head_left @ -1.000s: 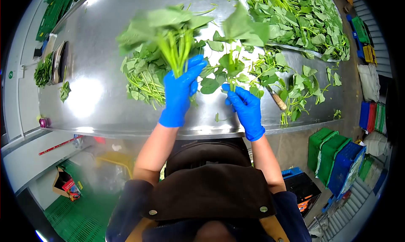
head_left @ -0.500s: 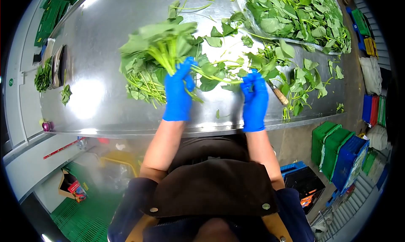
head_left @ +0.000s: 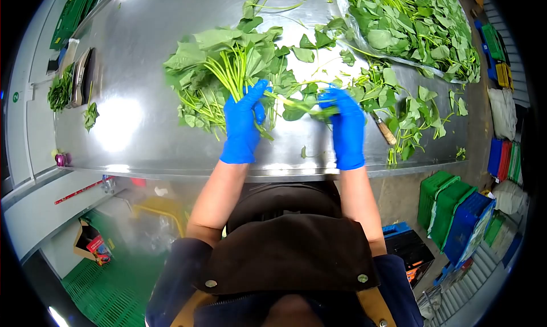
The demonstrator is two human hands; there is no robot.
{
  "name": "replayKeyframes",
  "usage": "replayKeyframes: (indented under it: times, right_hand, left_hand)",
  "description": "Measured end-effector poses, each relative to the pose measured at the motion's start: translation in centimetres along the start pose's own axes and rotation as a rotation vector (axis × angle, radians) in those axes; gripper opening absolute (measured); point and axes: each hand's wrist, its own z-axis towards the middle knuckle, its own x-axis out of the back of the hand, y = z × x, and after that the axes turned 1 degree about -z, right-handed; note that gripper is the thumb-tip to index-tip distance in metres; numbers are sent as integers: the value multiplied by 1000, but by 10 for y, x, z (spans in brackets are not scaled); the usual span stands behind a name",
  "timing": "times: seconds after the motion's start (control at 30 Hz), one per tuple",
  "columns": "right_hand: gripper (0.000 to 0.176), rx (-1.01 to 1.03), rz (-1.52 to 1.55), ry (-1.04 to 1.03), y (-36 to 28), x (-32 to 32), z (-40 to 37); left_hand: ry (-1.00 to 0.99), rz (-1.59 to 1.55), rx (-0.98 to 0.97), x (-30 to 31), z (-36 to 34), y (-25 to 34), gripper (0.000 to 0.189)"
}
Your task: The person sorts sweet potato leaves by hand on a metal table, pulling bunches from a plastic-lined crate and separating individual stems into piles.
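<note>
My left hand [head_left: 240,127], in a blue glove, is closed round the stems of a bunch of leafy greens [head_left: 228,67]. The leaves fan out up and to the left, with the stem ends showing below the fist. In my blue-gloved right hand [head_left: 347,127], fingers pinch a leafy stem [head_left: 302,106], blurred by motion, that stretches across towards the bunch. Beneath the left hand, another pile of greens [head_left: 199,109] lies on the steel table [head_left: 148,144]. Just right of my right hand rests a wooden-handled tool [head_left: 386,131], its other end hidden under leaves.
A large heap of greens [head_left: 416,30] lies on clear plastic at the upper right. Loose stems [head_left: 410,122] are scattered below it. At the far left stands a holder [head_left: 81,79] beside a small bunch [head_left: 60,92]. Stacked crates [head_left: 450,213] stand on the floor at right.
My right hand has turned, its fingers now pointing left with the leafy stem drawn across towards the bunch. The left hand keeps its grip on the bunch, which has sharpened from blur.
</note>
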Motion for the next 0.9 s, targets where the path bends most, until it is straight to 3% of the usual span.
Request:
replayKeyframes:
  times: [0.1,0.13,0.23,0.3,0.33,0.4,0.57,0.6,0.7,0.73,0.83,0.87,0.9]
  right_hand:
    - [33,-116,1057,253,23,68,36]
    - [33,-247,999,162,16,78,37]
    - [34,-438,257,120,9,57,22]
    - [36,-166,-461,-224,12,21,-8]
    - [30,-130,-441,-365,-4,-2,-21]
    - [23,-82,-296,-414,11,-27,-33]
    - [23,-113,-82,-275,16,-48,-37]
    - [23,-111,-36,-240,20,-51,-39]
    - [24,261,-581,-351,31,-67,-44]
    - [26,357,-721,-368,26,-69,-45]
    - [27,291,-687,-537,14,-65,-35]
    - [29,76,-802,-634,0,-59,-27]
    - [29,607,-957,-563,17,-39,-15]
  left_hand:
    - [0,-16,-11,12,3,2,17]
    - [6,-20,-5,14,3,1,15]
    - [14,-5,-8,16,4,-4,15]
    - [-14,60,-34,11,3,-9,20]
    - [-35,79,-53,7,1,-10,24]
    - [-23,52,-50,8,-2,-8,28]
    - [-12,-167,-97,37,3,-10,45]
    - [-109,-161,-83,42,0,-12,48]
    - [-103,-292,8,26,-16,-29,43]
    - [-184,-258,39,35,-17,-29,43]
    - [-114,-181,64,46,-18,-17,40]
    - [-89,-248,26,54,-14,-15,34]
    - [-13,-330,-19,52,-14,-4,28]
